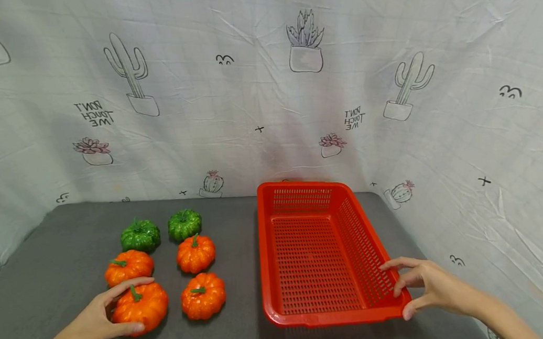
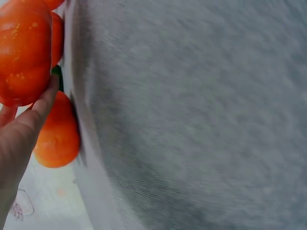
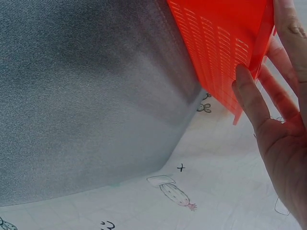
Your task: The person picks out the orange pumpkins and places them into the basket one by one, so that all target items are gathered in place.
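Observation:
My left hand (image 1: 98, 314) grips a small orange pumpkin (image 1: 145, 306) with a green stem, thumb at its near side and fingers round its far side. The left wrist view also shows this pumpkin (image 2: 24, 52) against the left fingers; whether it touches the table is unclear. At the right, a red plastic basket (image 1: 271, 274) with slotted walls sits on the table. My right hand (image 1: 431, 287) holds its near right corner, fingers over the rim and thumb on the outside. Up close, the right hand (image 3: 278, 124) appears along the basket's wall (image 3: 216, 57).
Behind the held pumpkin lies another orange pumpkin (image 1: 128, 269), then a green one (image 1: 140, 236). A second column has two orange pumpkins (image 1: 203, 296) and a green pumpkin (image 1: 184, 225). The grey table (image 1: 236, 245) meets a white printed cloth (image 1: 230, 114) at the back and sides.

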`<state>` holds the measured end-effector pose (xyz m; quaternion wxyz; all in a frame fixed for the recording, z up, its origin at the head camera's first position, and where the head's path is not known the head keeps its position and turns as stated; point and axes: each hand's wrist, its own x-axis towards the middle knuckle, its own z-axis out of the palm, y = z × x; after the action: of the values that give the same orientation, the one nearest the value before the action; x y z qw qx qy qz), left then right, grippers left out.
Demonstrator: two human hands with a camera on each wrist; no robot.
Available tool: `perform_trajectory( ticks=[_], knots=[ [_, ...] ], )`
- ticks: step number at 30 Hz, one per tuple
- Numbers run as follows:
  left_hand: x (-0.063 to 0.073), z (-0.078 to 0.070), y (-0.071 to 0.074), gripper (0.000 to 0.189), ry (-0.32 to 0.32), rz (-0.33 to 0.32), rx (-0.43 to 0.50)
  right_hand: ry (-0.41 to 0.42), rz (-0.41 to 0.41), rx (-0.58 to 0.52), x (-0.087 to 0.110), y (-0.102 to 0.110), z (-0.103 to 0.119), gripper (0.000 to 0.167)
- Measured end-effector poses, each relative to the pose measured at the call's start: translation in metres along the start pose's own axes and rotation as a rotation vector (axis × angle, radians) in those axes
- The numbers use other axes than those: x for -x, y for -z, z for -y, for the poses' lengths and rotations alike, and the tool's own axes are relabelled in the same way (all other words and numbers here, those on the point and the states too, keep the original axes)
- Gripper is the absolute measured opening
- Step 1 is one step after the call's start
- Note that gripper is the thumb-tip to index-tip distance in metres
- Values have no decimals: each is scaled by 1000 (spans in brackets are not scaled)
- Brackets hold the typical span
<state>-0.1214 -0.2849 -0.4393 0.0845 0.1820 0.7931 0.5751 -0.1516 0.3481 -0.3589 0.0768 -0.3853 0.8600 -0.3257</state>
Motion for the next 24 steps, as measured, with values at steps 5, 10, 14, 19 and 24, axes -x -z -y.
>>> perform_trajectory(
  ticks=[5,10,14,19,24],
  knots=[
    [-4,-8,-4,56,-8,-35,-43,-9,6,-28,0,0,1,24],
    [-11,-11,-12,56,-84,-65,-64,-16,6,-31,0,0,1,24],
    [-18,-18,-19,53,-88,-27,22,-15,5,-34,0,-1,1,23],
    [-27,-30,-28,50,-168,11,19,-19,3,-34,1,-2,0,24],
    [-37,-43,-38,51,-206,-57,-5,-18,-6,-26,2,-2,-1,24]
  ],
)
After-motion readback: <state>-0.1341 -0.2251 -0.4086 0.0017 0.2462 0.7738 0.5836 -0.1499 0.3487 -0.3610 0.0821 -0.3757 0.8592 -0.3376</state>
